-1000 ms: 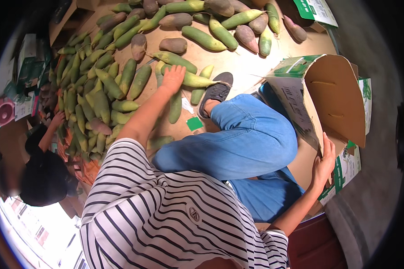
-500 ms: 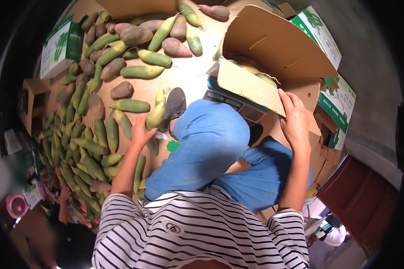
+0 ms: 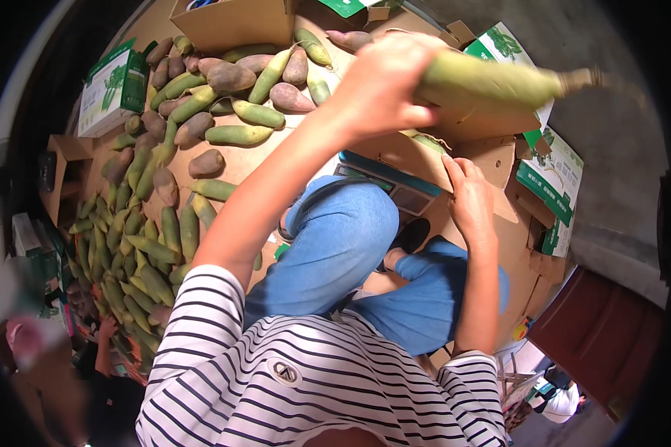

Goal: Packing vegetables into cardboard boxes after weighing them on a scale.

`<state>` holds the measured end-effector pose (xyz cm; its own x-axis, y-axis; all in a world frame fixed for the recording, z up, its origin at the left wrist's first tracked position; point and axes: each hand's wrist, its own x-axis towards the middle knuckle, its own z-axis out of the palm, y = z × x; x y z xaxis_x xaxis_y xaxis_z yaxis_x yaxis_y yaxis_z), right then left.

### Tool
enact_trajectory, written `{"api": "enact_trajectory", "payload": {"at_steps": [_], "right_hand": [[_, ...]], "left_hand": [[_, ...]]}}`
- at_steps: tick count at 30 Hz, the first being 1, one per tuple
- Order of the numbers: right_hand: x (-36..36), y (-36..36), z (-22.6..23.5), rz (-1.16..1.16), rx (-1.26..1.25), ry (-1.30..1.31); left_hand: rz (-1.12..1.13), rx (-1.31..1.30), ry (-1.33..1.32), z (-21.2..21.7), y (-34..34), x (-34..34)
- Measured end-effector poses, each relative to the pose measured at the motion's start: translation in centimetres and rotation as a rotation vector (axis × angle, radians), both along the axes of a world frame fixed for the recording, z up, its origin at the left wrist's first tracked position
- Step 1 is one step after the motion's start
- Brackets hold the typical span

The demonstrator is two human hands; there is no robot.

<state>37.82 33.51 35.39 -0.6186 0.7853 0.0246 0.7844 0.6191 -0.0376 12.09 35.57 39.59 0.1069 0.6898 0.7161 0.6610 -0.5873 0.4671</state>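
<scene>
My left hand (image 3: 384, 93) grips a long green radish (image 3: 492, 80) by its thick end, lifted high over an open cardboard box (image 3: 492, 125). The radish's thin root tip points right, and both are blurred by motion. My right hand (image 3: 470, 197) rests at the near right edge of the box, fingertips pinching its flap. Inside the box, part of another green radish (image 3: 429, 140) shows; the rest of the inside is hidden by the raised arm and radish. The box stands on a blue-edged scale (image 3: 391, 173) in front of my knees.
Green radishes (image 3: 153, 279) lie heaped at left, with dusky purple roots (image 3: 231, 77) among others farther off. Green-and-white cartons (image 3: 112, 93) stand far left and along the right. A brown box (image 3: 235, 22) is at the back. Another person's hand (image 3: 106, 328) shows lower left.
My left hand has swung up and right from the floor by my shoe to above the box, bringing the green radish. My right hand stays at the box edge, slightly farther left.
</scene>
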Motion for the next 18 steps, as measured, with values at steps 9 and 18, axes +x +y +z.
{"api": "enact_trajectory", "payload": {"at_steps": [9,18], "right_hand": [[-0.1,-0.2,0.5,-0.015,-0.079,0.023],[-0.9,0.1,1.5,-0.002,-0.071,0.015]], "left_hand": [[0.003,-0.271,0.136,-6.8,0.8,-1.2],[0.415,-1.013,-0.087,-22.4,-26.3,-8.9]]}}
